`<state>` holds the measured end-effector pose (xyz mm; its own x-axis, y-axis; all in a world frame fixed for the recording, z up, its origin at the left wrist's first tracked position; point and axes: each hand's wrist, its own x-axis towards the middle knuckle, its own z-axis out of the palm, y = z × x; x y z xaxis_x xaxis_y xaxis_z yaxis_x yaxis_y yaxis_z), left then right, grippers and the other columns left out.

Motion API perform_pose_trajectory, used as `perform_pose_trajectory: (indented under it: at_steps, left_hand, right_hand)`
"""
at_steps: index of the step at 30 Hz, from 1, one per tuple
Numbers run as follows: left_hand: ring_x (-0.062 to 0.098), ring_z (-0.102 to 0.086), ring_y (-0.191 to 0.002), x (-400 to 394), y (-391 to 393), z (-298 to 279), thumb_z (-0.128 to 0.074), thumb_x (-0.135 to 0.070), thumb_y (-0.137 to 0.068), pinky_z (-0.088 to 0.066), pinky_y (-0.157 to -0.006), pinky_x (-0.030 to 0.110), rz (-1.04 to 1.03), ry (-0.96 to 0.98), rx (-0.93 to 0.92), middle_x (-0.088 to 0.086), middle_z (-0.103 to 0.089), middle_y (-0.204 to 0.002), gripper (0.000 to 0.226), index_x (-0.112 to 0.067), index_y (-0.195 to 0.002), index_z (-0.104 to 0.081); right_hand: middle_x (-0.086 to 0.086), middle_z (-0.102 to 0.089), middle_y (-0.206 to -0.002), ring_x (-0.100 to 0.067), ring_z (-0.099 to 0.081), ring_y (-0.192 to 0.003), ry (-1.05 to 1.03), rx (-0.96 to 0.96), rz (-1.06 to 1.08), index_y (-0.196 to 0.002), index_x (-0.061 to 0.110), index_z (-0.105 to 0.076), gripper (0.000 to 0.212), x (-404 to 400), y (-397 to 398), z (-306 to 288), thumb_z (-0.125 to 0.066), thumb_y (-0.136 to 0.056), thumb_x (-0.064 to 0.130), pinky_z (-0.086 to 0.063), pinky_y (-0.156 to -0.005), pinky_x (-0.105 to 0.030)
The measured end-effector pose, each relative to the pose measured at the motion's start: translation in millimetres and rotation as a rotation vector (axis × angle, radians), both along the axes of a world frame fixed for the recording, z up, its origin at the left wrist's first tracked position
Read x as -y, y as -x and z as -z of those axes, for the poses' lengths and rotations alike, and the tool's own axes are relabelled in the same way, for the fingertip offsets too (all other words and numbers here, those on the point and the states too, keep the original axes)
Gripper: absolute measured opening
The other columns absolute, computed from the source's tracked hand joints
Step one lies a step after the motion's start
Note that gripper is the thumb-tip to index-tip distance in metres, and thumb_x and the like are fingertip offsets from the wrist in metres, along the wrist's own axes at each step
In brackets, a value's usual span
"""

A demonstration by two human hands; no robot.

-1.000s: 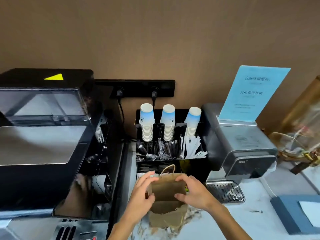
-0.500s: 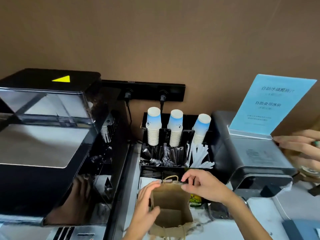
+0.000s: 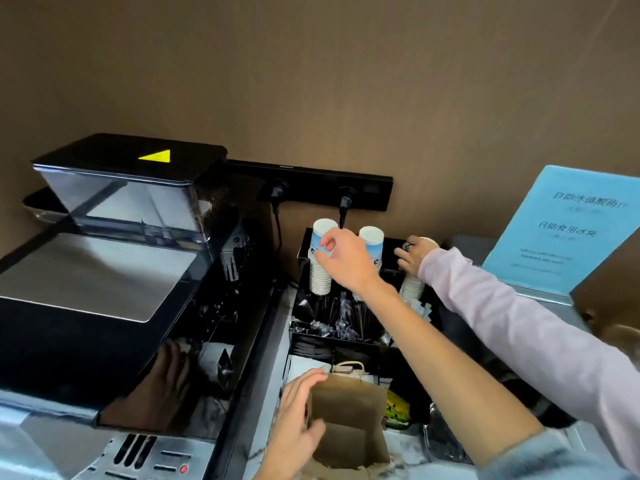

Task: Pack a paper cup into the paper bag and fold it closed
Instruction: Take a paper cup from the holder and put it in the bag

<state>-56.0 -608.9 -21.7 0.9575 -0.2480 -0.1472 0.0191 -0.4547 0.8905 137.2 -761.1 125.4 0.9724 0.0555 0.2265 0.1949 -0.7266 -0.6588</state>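
Observation:
A brown paper bag (image 3: 348, 424) stands open on the counter at the bottom centre, its twisted handle up at the far rim. My left hand (image 3: 294, 420) grips the bag's left wall and holds it open. My right hand (image 3: 341, 256) is stretched to the back, fingers closed around the top blue-and-white paper cup (image 3: 320, 237) of the left stack in the black organizer (image 3: 346, 327). A second cup stack (image 3: 372, 239) stands just right of my hand. The bag's inside looks empty.
Another person's hand (image 3: 414, 252) in a pink sleeve reaches from the right to the third cup stack. A black coffee machine (image 3: 114, 278) fills the left. A blue sign (image 3: 561, 230) sits on a grey machine at right.
My right hand left the bag's rim and rose to the left cup stack, closing on its top cup. Another person's arm came in from the right. The view moved nearer.

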Motion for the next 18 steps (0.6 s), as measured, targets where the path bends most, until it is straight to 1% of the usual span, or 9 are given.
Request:
perform_pose_trajectory:
  at_steps: [2,4,6,8,10,12,15,18]
  left_hand:
    - [-0.006,-0.028,-0.143,0,-1,-4,-0.062,0.003,-0.079,-0.021,-0.128,0.043,0.008,-0.020,-0.012,-0.024,-0.037,-0.148,0.074,-0.048,-0.130,-0.044]
    - [-0.002,-0.028,-0.143,0,-2,-8,-0.066,0.002,-0.081,-0.019,-0.129,0.044,0.020,-0.054,-0.020,-0.022,-0.037,-0.149,0.072,-0.045,-0.131,-0.043]
    - [-0.004,-0.026,-0.142,-1,-3,-11,-0.067,-0.001,-0.082,-0.016,-0.129,0.042,0.038,-0.071,-0.015,-0.024,-0.035,-0.149,0.072,-0.049,-0.129,-0.040]
    - [-0.005,-0.023,-0.142,-2,-4,-13,-0.067,-0.003,-0.081,-0.014,-0.129,0.040,0.069,-0.085,-0.005,-0.026,-0.033,-0.150,0.074,-0.054,-0.126,-0.037]
    - [-0.004,-0.023,-0.143,-4,-4,-12,-0.066,-0.004,-0.080,-0.014,-0.129,0.040,0.080,-0.097,-0.007,-0.026,-0.033,-0.150,0.075,-0.055,-0.125,-0.035]
    - [-0.004,-0.025,-0.143,-6,-3,-11,-0.066,-0.004,-0.080,-0.016,-0.129,0.041,0.070,-0.094,-0.013,-0.025,-0.034,-0.149,0.074,-0.053,-0.127,-0.037]
    - [-0.007,-0.026,-0.141,-7,-2,-9,-0.065,-0.005,-0.079,-0.019,-0.128,0.038,0.068,-0.078,-0.006,-0.027,-0.035,-0.147,0.074,-0.050,-0.131,-0.039]
    - [-0.008,-0.026,-0.141,-9,-2,-8,-0.064,-0.006,-0.077,-0.019,-0.127,0.035,0.079,-0.073,0.008,-0.027,-0.035,-0.147,0.074,-0.051,-0.130,-0.039]
  right_hand:
    - [-0.008,-0.051,-0.114,-0.022,-0.054,-0.098,0.129,0.063,0.060,-0.112,0.009,-0.057,0.027,-9,-5,3,-0.064,-0.089,0.021,-0.050,-0.084,-0.036]
    - [-0.014,-0.046,-0.122,-0.030,-0.048,-0.110,0.244,0.122,0.132,-0.116,0.004,-0.053,0.033,-15,-16,-3,-0.062,-0.090,0.022,-0.052,-0.085,-0.041]
    - [-0.017,-0.046,-0.125,-0.034,-0.044,-0.116,0.371,0.131,0.183,-0.117,0.002,-0.051,0.036,-19,-30,-10,-0.062,-0.092,0.026,-0.051,-0.090,-0.042]
    - [-0.018,-0.045,-0.128,-0.035,-0.043,-0.120,0.468,0.058,0.208,-0.121,0.002,-0.050,0.042,-22,-40,-13,-0.060,-0.094,0.034,-0.049,-0.095,-0.043]
    - [-0.019,-0.043,-0.132,-0.037,-0.041,-0.123,0.475,-0.039,0.215,-0.125,0.004,-0.048,0.045,-24,-46,-11,-0.058,-0.096,0.036,-0.048,-0.097,-0.045]
    - [-0.021,-0.042,-0.133,-0.039,-0.042,-0.122,0.455,-0.090,0.212,-0.127,0.005,-0.046,0.042,-26,-49,-7,-0.056,-0.098,0.033,-0.047,-0.097,-0.047]
    - [-0.024,-0.041,-0.131,-0.042,-0.042,-0.120,0.415,-0.137,0.181,-0.125,0.006,-0.044,0.034,-26,-52,-5,-0.052,-0.101,0.028,-0.047,-0.094,-0.051]
    - [-0.025,-0.041,-0.130,-0.045,-0.043,-0.119,0.377,-0.150,0.171,-0.123,0.005,-0.046,0.030,-24,-55,-8,-0.051,-0.101,0.025,-0.045,-0.093,-0.052]
